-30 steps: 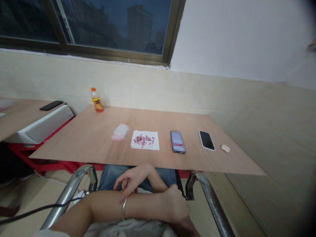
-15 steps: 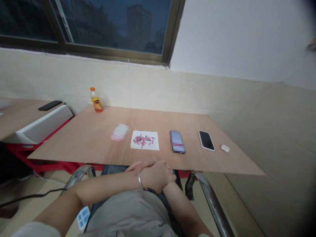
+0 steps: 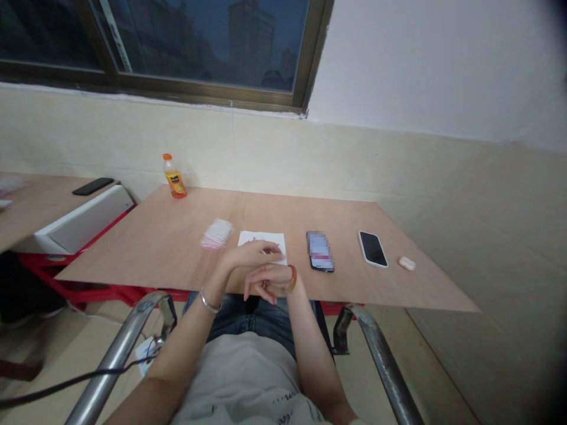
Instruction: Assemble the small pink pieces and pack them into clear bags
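Observation:
My left hand (image 3: pixel 254 254), with a silver bangle at the wrist, is raised over the front of a white paper sheet (image 3: pixel 273 237). Its fingers are stretched out to the right and hold nothing. Just below and nearer to me is my right hand (image 3: pixel 268 280), an orange bracelet on its wrist. Its fingers are loosely bent and apart, pointing left, with nothing in them. The left hand hides most of the small pink pieces on the sheet. Left of the sheet lies a pile of thin whitish, pink-edged bags or slips (image 3: pixel 217 234).
On the wooden table (image 3: pixel 146 248) are a phone with a lit screen (image 3: pixel 320 251), a white-edged phone (image 3: pixel 372 249), a small white case (image 3: pixel 406 263) and an orange drink bottle (image 3: pixel 175 179). Metal armrests (image 3: pixel 378 354) flank me. A black phone (image 3: pixel 93 186) rests on the neighbouring table.
My hands, clasped together in my lap before, have come apart and moved up to the table's front edge. The left hand now covers much of the paper sheet.

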Tool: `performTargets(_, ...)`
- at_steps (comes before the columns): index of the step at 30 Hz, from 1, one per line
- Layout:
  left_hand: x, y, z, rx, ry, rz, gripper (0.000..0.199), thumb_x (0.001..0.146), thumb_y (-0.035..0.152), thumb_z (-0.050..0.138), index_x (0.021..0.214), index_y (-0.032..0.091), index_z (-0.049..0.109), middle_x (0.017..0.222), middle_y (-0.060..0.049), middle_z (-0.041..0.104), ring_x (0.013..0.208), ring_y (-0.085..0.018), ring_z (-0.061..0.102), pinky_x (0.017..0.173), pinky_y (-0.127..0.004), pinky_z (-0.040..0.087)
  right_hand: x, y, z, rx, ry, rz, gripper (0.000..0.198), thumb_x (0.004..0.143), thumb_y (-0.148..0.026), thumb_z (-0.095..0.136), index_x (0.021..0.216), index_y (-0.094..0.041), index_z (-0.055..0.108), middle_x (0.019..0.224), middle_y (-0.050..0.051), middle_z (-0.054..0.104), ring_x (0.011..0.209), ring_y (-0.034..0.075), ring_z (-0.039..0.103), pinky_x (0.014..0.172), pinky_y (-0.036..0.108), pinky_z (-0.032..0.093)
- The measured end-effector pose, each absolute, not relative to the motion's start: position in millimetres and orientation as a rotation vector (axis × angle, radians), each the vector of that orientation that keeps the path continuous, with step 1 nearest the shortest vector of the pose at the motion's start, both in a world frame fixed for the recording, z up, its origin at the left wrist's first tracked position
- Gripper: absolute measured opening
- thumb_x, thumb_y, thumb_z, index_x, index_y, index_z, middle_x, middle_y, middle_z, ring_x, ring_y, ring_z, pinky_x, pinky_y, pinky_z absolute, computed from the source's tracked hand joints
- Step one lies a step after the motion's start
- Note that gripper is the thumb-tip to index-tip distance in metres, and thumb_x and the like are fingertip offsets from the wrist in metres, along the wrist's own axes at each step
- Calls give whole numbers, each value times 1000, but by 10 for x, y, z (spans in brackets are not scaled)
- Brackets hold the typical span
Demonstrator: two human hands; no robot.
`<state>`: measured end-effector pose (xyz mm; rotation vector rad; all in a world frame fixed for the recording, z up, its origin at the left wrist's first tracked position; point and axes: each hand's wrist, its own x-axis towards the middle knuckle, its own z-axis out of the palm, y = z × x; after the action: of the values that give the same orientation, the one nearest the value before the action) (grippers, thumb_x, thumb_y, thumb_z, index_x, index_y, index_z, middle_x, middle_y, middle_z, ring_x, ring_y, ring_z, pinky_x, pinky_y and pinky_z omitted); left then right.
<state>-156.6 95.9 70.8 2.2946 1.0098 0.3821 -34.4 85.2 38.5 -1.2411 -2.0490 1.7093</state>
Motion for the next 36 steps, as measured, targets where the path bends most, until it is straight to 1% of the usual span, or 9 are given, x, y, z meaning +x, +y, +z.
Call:
performTargets(3,-1908,1190,625,2085,1780,653,40,83,40,39,96,11,63,95,-13,67,85,-23,61,76,-32,44,-257,876,454,-1184,-2158,2009,41,85,-41,44,75,-7,64,39,-1,54,32,8,49,39,16,38)
performTargets(5,-2131,1311,496,1843,2329,728,43,81,41,43,104,8,59,105,-20,62,98,-30,57,83,-40,41,-279,948,479,-1326,-2145,1936,43,86,-43,41,78,-9,65,36,-3,50,29,8,45,36,16,35)
performTargets(8,-2360,1414,260,1597,2637,715,51,78,42,47,111,5,53,115,-24,55,109,-36,50,89,-49,35,-350,1080,501,-1602,-2075,1650,41,84,-44,44,78,-10,65,32,-3,46,28,9,42,35,18,32)
performTargets(12,-2424,1426,-25,1655,2609,639,57,75,48,48,112,5,51,115,-24,55,110,-35,48,94,-50,28,-432,1163,481,-1785,-2004,1386,39,84,-43,45,69,-12,62,31,-3,43,29,9,41,38,20,31)
performTargets(17,-2372,1407,-198,1680,2590,674,54,80,43,43,119,7,47,117,-22,54,112,-32,48,97,-49,24,-516,1125,301,-1688,-2005,1187,37,85,-38,43,61,-13,58,37,-2,47,34,9,42,40,19,33)
performTargets(20,-2373,1405,-200,1653,2593,739,47,81,36,41,120,11,50,116,-19,57,110,-31,49,97,-48,22,-537,1106,185,-1634,-1971,1144,35,85,-39,45,67,-13,60,43,-1,51,37,9,44,41,19,33)
performTargets(26,-2407,1354,-88,1672,2534,973,36,87,32,33,98,20,65,117,-11,59,108,-26,49,97,-46,18,-515,1134,116,-1479,-1859,1147,25,83,-32,48,76,-12,61,49,-2,51,40,7,45,41,16,33)
performTargets(31,-2373,1288,163,1754,2402,1211,37,87,37,34,97,19,65,106,-9,64,102,-24,53,93,-41,25,-489,1196,94,-1351,-1629,1034,19,80,-23,49,91,-13,61,64,0,57,52,7,52,46,15,38)
performTargets(36,-2226,1227,470,1899,2218,1186,30,83,38,43,87,19,65,98,-8,66,99,-23,55,91,-38,32,-457,1190,175,-1245,-1444,979,29,79,-28,51,103,-15,60,82,5,63,66,10,57,56,18,45)
